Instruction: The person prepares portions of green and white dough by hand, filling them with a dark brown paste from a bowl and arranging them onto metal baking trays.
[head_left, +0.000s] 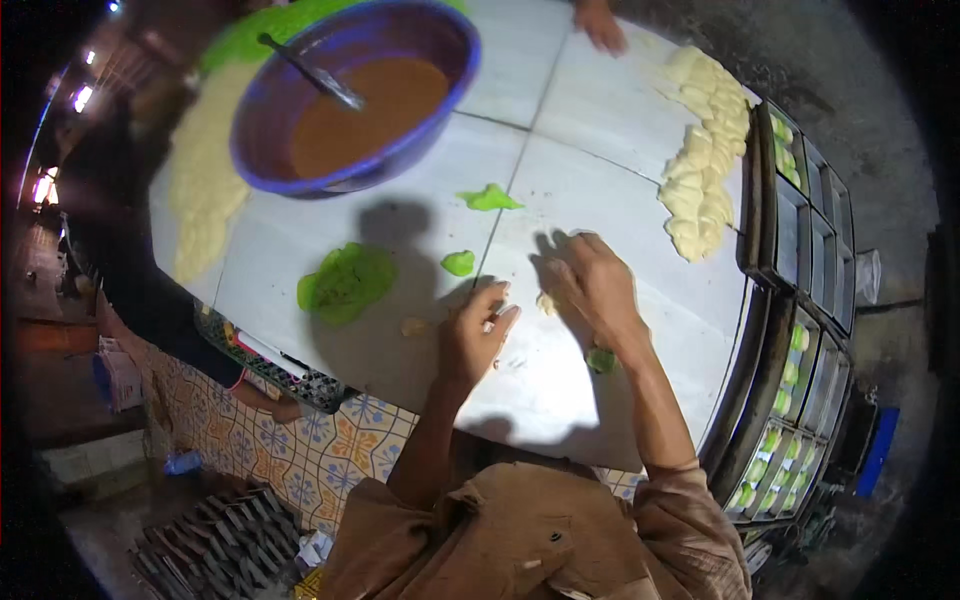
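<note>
The dough [700, 190] is smooth, the basin [262, 150] glossy plastic, the trays [790, 235] probably metal.

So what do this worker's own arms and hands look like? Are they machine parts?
No, they're human: the left grip and right grip are bare, five-fingered hands, with no gloves or cables showing. The forearms are uncovered, and loose, wrinkled brown sleeves cover the upper arms.
</note>
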